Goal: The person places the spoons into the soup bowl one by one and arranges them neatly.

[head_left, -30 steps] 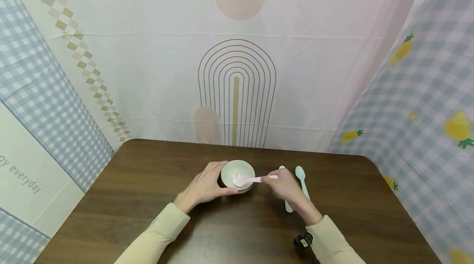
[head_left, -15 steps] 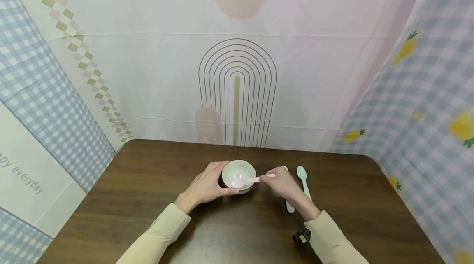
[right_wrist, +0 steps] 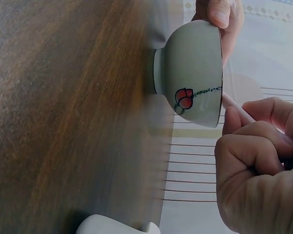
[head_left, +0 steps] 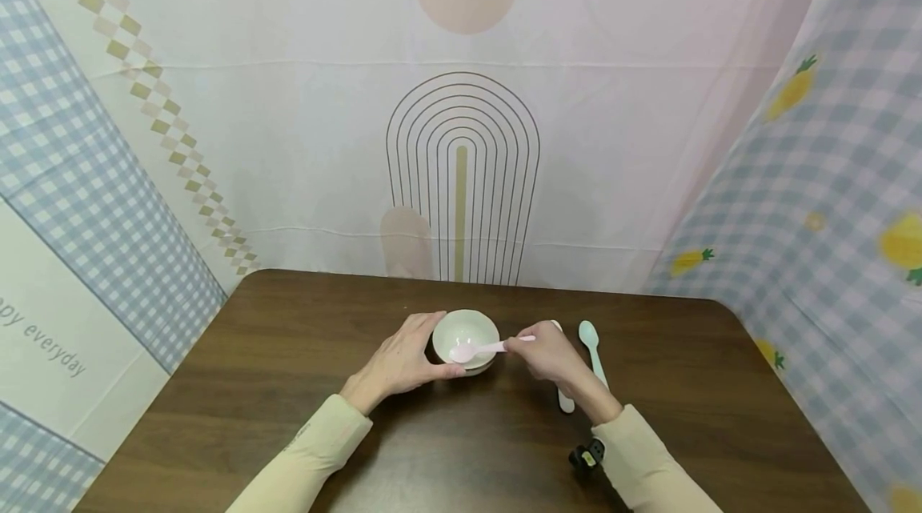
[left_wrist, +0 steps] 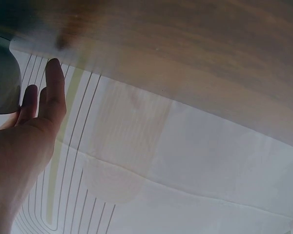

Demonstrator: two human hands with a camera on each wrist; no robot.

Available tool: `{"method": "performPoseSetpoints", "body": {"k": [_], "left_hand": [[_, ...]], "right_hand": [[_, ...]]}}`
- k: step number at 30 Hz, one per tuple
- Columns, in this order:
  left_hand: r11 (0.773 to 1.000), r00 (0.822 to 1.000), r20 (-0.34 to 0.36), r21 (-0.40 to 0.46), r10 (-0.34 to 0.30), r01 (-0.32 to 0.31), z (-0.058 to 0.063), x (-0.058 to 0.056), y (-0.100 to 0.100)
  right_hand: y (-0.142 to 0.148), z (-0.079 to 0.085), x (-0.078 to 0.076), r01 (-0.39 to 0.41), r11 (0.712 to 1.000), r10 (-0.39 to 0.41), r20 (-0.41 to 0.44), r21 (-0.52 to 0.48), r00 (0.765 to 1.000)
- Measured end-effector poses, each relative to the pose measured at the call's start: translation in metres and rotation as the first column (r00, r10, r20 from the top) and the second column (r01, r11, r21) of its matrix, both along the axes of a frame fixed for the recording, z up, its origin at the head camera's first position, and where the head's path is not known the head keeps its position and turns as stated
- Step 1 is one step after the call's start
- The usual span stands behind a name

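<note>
A small pale bowl [head_left: 461, 326] stands near the back of the table; its outside carries a red and dark painted motif, seen in the right wrist view. My left hand [head_left: 399, 357] holds it from the left, thumb along the near side and fingers round the far side. With my right hand [head_left: 551, 353] I pinch the handle of a pale pink spoon [head_left: 464, 353], whose head is inside the bowl. In the right wrist view the bowl [right_wrist: 195, 63] hides the spoon's head, and my fingers are curled about the handle [right_wrist: 239, 108].
A white spoon [head_left: 565, 401] lies beneath my right hand, partly hidden by it. Just right of that, a mint green spoon [head_left: 589, 337] lies on the dark wooden table [head_left: 461, 449]. Patterned cloth [head_left: 317, 161] hangs behind the table and at both sides.
Inside the bowl, the pink spoon's head has shifted slightly to the left. My left hand keeps its hold on the bowl.
</note>
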State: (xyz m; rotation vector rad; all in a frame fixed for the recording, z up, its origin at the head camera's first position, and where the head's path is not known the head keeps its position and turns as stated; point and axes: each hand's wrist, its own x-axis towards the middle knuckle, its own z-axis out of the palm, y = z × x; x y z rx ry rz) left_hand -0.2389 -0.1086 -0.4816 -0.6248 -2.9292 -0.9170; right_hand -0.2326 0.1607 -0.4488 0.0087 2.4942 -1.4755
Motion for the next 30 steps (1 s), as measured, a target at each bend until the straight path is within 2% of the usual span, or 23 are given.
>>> {"method": "performPoseSetpoints", "body": {"k": [16, 30], "left_hand": [[1.000, 1.000, 0.004, 0.013, 0.003, -0.003, 0.0017, 0.0007, 0.0006], [1.000, 1.000, -0.002, 0.007, 0.000, 0.000, 0.0004, 0.0006, -0.0002]], "right_hand": [[0.0037, -0.0001, 0.0002, 0.064, 0.998, -0.064, 0.028, 0.001, 0.998], [-0.0026, -0.0012, -0.0025, 0.131, 0.989, -0.130, 0.008, -0.072, 0.991]]}}
